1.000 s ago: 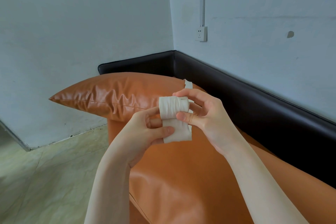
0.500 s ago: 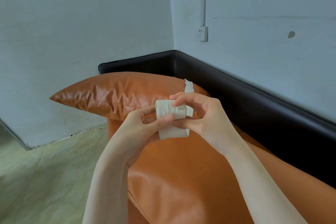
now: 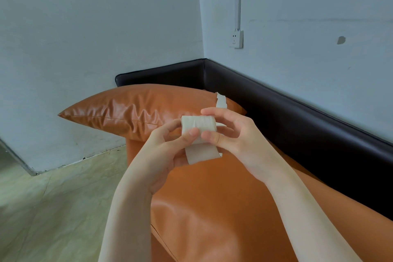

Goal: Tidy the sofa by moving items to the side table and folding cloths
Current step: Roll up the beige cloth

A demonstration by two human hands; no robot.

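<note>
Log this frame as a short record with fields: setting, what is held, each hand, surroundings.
setting: orange sofa with black back, in a room corner
held: white cloth strip, partly rolled, a loose end hanging below and another end rising behind the hands
left hand: thumb and fingers pinch the roll from the left
right hand: fingers curled round the roll's right end
cushion: orange, behind the hands at the sofa's end
wall socket: on the right wall
floor: pale tiles, left
side table: not in view

The head view looks forward and down, close over the sofa (image 3: 212,198) corner.
</note>
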